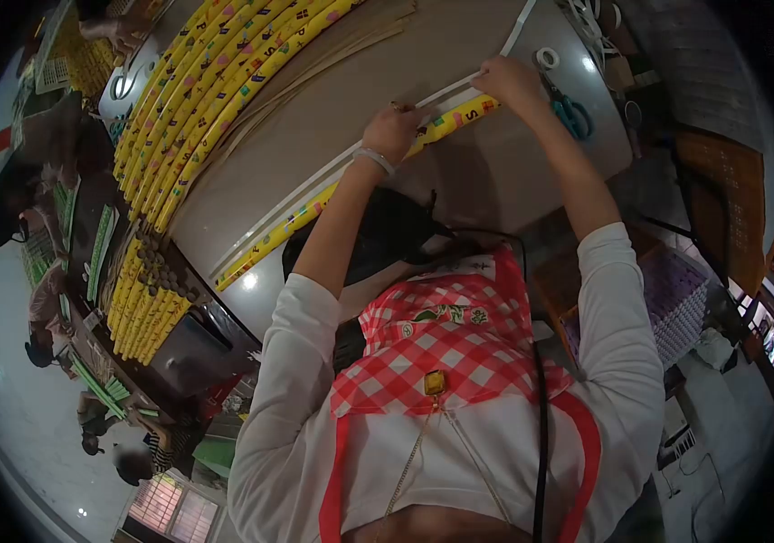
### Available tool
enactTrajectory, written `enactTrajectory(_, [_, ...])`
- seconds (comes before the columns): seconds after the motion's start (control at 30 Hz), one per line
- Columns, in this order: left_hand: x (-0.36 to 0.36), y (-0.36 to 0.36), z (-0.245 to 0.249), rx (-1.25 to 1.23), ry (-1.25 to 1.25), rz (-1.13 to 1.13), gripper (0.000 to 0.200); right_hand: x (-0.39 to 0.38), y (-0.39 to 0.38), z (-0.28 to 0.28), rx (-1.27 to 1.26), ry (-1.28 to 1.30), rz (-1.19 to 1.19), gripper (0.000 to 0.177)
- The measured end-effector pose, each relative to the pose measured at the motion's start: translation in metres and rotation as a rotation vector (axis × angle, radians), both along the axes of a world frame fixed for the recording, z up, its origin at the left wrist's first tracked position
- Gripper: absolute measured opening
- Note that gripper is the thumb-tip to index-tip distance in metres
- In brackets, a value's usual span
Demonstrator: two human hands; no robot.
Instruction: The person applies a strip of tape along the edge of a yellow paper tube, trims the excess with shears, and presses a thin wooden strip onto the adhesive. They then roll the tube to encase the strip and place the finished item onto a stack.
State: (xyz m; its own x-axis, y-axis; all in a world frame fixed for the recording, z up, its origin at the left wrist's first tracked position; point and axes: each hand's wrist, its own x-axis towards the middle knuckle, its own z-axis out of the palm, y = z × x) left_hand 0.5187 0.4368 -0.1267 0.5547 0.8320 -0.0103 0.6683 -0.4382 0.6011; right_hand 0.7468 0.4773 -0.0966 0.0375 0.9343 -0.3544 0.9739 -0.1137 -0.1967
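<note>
A long yellow patterned tube [289,225] lies slantwise along the table's near edge. Beside it, on the far side, runs a pale narrow strip [303,187]. My left hand [390,132] rests over the tube and strip near their middle, its fingers curled; what is under them is hidden. My right hand [506,83] pinches the strip near the tube's right end, with the tube end just below the hand.
Many yellow tubes [215,100] lie across the table [459,32] at the left, with more stacked upright-ended below [147,303]. Teal scissors [571,116] and a white tape roll [547,59] are at the right. Other people sit far left.
</note>
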Motion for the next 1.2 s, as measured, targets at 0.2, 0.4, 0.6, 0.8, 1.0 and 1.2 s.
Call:
enactTrajectory(0.2, [0.001,0.003,0.008,-0.128,0.043,-0.045,0.034,0.001,0.004,0.001,-0.067,-0.018,-0.002,0.029])
enactTrajectory(0.4, [0.005,0.008,0.014,-0.149,0.135,-0.034,0.032,0.010,0.004,0.002,-0.038,-0.017,-0.025,0.031])
enactTrajectory(0.6, [0.013,0.013,0.021,-0.151,0.286,-0.124,0.034,0.012,-0.005,-0.007,0.059,-0.049,-0.026,0.027])
enactTrajectory(0.8, [0.037,0.014,0.030,-0.116,0.388,-0.055,0.025,0.009,-0.012,-0.007,0.139,-0.039,-0.054,0.022])
enactTrajectory(1.0, [0.070,0.024,0.014,-0.076,0.052,-0.050,0.019,0.009,-0.022,-0.010,0.304,0.047,-0.074,0.019])
enactTrajectory(1.2, [0.075,0.035,0.014,-0.175,0.097,-0.094,0.025,0.014,-0.025,-0.011,0.374,0.124,-0.121,0.022])
